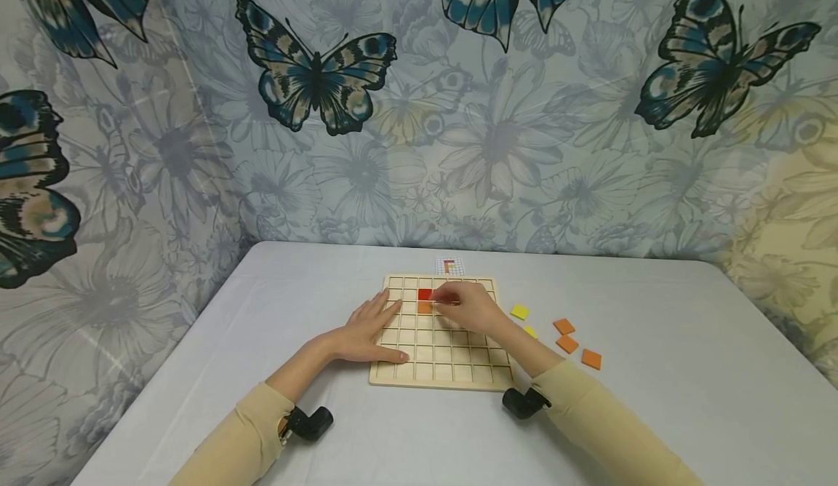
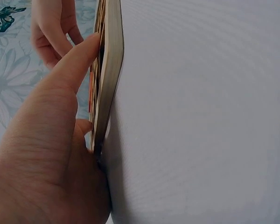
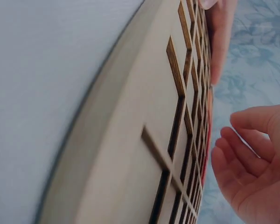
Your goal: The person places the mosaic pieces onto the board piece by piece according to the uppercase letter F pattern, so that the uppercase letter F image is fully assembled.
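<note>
A wooden grid board lies on the white table. Two tiles sit in its upper squares, a red tile and just below it an orange tile. My left hand rests on the board's left side with fingers spread and thumb near the lower left corner. Over the upper middle of the board, beside those tiles, hovers my right hand. In the right wrist view its fingers are loosely bent, a gap shows under the thumb, and no tile appears between them.
Right of the board lie several loose orange tiles and a yellow tile; another yellow tile is partly hidden by the right forearm. Behind the board's far edge is a small pattern card with a coloured grid.
</note>
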A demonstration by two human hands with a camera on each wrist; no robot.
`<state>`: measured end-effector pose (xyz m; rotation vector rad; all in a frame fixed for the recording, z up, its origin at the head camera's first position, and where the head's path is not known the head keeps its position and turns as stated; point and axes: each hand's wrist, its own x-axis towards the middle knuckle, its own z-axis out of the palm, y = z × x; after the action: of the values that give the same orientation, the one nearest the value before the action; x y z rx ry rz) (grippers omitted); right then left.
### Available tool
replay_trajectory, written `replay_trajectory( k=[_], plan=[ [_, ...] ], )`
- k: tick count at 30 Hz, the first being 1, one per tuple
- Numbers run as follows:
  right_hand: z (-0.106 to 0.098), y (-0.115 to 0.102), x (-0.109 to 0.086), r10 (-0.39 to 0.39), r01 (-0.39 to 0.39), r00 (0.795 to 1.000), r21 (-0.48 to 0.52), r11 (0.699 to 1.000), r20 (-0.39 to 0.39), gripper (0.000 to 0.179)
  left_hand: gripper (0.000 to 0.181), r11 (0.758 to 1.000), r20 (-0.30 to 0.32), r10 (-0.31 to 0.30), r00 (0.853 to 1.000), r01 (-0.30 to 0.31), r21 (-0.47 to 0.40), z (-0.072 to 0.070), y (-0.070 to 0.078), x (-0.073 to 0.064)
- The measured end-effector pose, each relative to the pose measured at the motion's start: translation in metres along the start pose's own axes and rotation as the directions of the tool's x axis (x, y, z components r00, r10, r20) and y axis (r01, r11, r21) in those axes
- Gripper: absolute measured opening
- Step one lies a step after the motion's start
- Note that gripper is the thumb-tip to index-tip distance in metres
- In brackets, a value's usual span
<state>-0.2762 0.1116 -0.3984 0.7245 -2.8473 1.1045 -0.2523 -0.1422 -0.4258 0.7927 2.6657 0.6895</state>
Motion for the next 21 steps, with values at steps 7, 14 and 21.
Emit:
replay_trajectory(
  k=[7, 14, 21],
  plan=[
    [-0.024, 0.016, -0.02, 0.061, -0.06, 0.997, 0.019, 0.998, -0.048, 0.011, 0.105, 1.0, 0.002, -0.001, 1.0, 0.001, 0.003, -0.002, 0.0, -0.001],
    [-0.055, 0.039, -0.043, 0.149, -0.151, 0.987, -0.023, 0.988, -0.066, 0.012, 0.105, 1.0, 0.009, 0.002, 1.0, -0.002, 0.006, -0.002, 0.001, -0.001],
    [-0.081, 0.061, -0.071, 0.218, -0.223, 0.975, -0.118, 0.968, -0.049, 0.012, 0.105, 1.0, 0.006, 0.005, 1.0, -0.005, -0.004, -0.001, 0.003, 0.0]
  ],
)
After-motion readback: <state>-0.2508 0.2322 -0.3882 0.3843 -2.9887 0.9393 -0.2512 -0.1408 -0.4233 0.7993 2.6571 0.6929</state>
